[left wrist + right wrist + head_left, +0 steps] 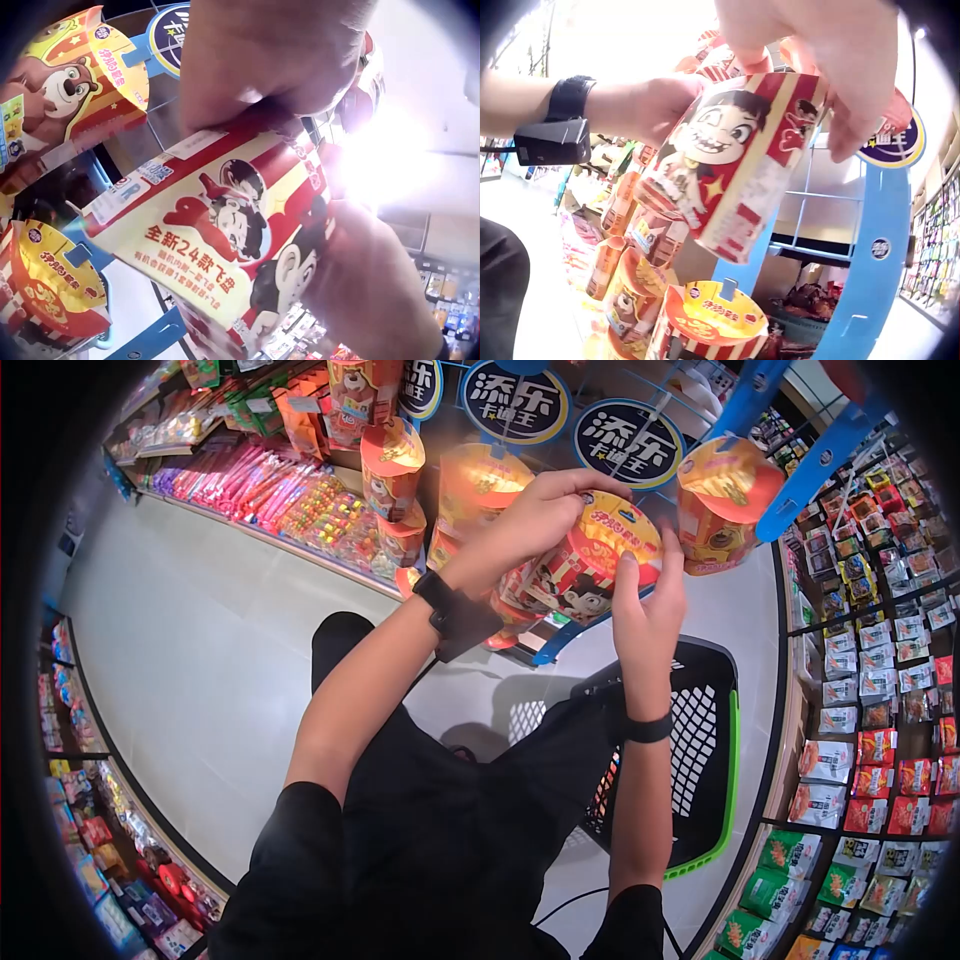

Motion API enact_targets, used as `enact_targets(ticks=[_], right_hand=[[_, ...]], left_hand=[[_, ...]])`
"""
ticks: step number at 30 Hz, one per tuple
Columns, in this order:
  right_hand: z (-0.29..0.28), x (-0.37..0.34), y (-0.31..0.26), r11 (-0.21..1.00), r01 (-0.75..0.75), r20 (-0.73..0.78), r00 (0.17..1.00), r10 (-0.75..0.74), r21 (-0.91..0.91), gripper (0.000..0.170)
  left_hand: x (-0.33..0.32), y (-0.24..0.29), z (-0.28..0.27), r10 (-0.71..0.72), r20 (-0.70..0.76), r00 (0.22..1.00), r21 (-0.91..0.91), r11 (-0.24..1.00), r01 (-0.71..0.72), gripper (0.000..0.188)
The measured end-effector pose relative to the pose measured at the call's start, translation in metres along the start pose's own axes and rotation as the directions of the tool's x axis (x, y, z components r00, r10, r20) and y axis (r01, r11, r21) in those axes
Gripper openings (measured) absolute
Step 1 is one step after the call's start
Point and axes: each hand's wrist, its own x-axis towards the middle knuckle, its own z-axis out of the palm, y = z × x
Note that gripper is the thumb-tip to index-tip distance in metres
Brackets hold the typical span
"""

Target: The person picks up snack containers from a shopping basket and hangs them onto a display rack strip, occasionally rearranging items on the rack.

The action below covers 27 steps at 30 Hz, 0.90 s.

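Both hands hold a red and cream striped snack cup with a cartoon child on its side, tilted in front of the blue rack. In the head view the left hand grips its upper left side, fingers curled over the top edge. The right hand has its thumb and fingers around the near right side. The left wrist view shows the cup's printed face close up, with a hand over its top. In the right wrist view the cup sits between the left hand and right hand.
Similar cups hang on the blue rack, others to the left. A black basket with a green edge stands on the floor beside the right leg. Shelves of packets line the right; bright sweets lie upper left.
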Motion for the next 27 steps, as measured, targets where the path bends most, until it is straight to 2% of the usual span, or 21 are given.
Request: enact_targets(ticks=[4, 8, 10, 13, 16, 19, 22, 25, 27], right_hand=[[0.025, 0.013, 0.02, 0.999, -0.048, -0.026, 0.999, 0.048, -0.022, 0.052], [0.041, 0.025, 0.035, 0.999, -0.038, -0.074, 0.997, 0.037, -0.018, 0.049], [0.047, 0.03, 0.033, 0.999, -0.04, -0.132, 0.991, 0.035, -0.033, 0.041], [0.052, 0.034, 0.035, 0.994, -0.081, -0.179, 0.982, 0.067, -0.07, 0.03], [0.057, 0.039, 0.048, 0.992, -0.103, -0.211, 0.974, 0.086, -0.07, 0.023], [0.062, 0.044, 0.058, 0.995, -0.096, -0.246, 0.965, 0.088, -0.02, 0.019], [0.066, 0.046, 0.058, 0.994, -0.103, -0.299, 0.948, 0.109, 0.035, 0.016], [0.068, 0.048, 0.05, 0.979, -0.142, -0.337, 0.923, 0.185, 0.148, 0.016], [0.066, 0.05, 0.053, 0.974, -0.136, -0.355, 0.915, 0.193, 0.179, 0.018]], left_hand=[[-0.002, -0.005, -0.001, -0.064, -0.161, 0.985, -0.08, 0.995, 0.052, 0.042], [0.001, -0.029, -0.007, 0.006, -0.31, 0.951, -0.05, 0.999, -0.022, 0.037], [0.002, -0.033, -0.006, 0.043, -0.365, 0.93, -0.075, 0.994, -0.075, 0.035], [0.008, -0.046, -0.004, 0.161, -0.475, 0.865, 0.12, 0.986, -0.117, 0.028], [0.005, -0.04, -0.006, 0.01, -0.443, 0.897, 0.056, 0.998, 0.017, 0.034], [0.013, -0.05, -0.012, 0.069, -0.445, 0.893, 0.16, 0.987, 0.004, 0.031], [0.023, -0.055, -0.021, 0.023, -0.38, 0.925, 0.255, 0.963, 0.081, 0.03], [0.023, -0.051, -0.022, 0.002, -0.378, 0.926, 0.232, 0.968, 0.092, 0.028], [0.024, -0.045, -0.017, 0.058, -0.419, 0.906, 0.288, 0.955, 0.072, 0.028]])
